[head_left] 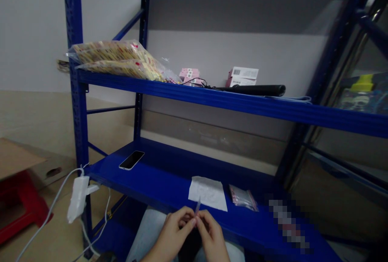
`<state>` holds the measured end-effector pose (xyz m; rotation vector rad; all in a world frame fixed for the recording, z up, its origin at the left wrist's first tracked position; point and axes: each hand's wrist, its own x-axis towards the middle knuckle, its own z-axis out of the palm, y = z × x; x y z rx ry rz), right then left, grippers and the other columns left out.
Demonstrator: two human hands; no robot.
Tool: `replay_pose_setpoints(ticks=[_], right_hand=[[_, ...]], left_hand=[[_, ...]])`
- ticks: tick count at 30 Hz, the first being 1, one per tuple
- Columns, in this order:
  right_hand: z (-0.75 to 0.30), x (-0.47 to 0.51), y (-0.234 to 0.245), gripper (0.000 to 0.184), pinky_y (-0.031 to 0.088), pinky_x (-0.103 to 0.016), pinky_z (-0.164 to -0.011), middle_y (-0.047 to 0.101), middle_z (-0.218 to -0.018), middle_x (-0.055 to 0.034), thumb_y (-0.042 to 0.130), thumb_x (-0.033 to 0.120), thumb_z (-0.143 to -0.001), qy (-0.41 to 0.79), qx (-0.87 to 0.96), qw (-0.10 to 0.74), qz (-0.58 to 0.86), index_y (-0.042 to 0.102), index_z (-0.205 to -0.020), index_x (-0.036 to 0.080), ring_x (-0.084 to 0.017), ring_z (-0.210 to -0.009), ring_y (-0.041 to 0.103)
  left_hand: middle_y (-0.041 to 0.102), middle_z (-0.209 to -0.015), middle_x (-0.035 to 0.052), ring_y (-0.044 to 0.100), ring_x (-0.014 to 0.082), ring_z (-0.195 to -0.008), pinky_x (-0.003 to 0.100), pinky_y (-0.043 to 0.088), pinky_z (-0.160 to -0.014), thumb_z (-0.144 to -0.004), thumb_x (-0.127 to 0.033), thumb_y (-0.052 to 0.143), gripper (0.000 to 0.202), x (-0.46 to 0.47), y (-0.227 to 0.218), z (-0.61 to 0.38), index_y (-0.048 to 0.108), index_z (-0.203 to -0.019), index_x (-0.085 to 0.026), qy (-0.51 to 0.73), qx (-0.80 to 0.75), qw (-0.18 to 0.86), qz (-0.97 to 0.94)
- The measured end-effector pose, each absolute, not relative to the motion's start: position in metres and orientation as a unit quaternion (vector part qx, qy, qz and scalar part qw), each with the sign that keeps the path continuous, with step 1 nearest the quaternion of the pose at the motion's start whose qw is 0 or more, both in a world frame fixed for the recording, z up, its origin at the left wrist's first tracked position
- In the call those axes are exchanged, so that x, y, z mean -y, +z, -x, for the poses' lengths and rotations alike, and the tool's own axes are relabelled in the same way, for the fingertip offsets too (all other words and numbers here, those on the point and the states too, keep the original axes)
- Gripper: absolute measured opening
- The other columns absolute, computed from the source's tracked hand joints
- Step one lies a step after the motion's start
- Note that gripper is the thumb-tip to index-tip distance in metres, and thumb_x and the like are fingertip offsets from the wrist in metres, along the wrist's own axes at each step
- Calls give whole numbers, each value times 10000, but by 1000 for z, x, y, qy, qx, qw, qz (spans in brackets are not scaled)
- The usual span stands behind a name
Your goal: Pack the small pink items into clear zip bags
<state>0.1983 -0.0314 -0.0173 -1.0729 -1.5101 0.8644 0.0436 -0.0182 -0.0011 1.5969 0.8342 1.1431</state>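
My left hand (176, 229) and my right hand (212, 233) meet at the bottom middle, in front of the lower blue shelf (157, 181). Their fingers are pinched together on a small thin clear object (198, 205) that sticks up between them; I cannot make out what it is. Just beyond my hands a white paper sheet (208, 192) lies flat on the shelf. A small clear bag with reddish contents (243, 198) lies to its right. My light trousers show below the hands.
A black phone (131, 160) lies on the lower shelf's left. The upper shelf (242, 102) carries clear bags of yellow items (118, 61), pink boxes (189, 75), white boxes (241, 76) and a black rod (257, 90). A white charger (78, 198) hangs left; a red stool (21, 205) stands beyond.
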Motion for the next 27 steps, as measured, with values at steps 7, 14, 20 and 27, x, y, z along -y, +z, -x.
replay_pose_setpoints(ticks=[7, 14, 20, 27], right_hand=[[-202, 34, -6, 316, 460, -275, -743, 668, -847, -47, 552, 464, -926, 369, 649, 494, 445, 691, -837, 194, -204, -818, 612], [-202, 33, -5, 317, 449, -285, -750, 676, -861, -56, 555, 455, -927, 374, 655, 486, 440, 703, -845, 186, -210, -831, 611], [-203, 31, -10, 320, 449, -272, -713, 631, -780, -27, 566, 468, -919, 395, 642, 488, 440, 652, -808, 181, -185, -765, 583], [-198, 36, -12, 302, 445, -255, -694, 593, -787, -6, 637, 492, -861, 411, 613, 518, 433, 628, -853, 191, -168, -753, 556]], left_hand=[[746, -895, 53, 691, 198, -859, 236, 492, -762, -904, -317, 635, 154, 23, 3, -41, 683, -930, -173, 459, -334, 482, -668], [747, -920, 55, 695, 204, -879, 241, 494, -768, -889, -318, 654, 150, 22, 1, -40, 671, -928, -174, 457, -336, 488, -664], [670, -701, 11, 611, 153, -693, 214, 420, -642, -968, -403, 518, 324, 19, -2, -38, 671, -816, -161, 446, -363, 441, -689], [696, -765, 46, 606, 178, -724, 237, 426, -657, -843, -323, 651, 202, 11, -9, -36, 738, -798, -145, 465, -383, 450, -659]])
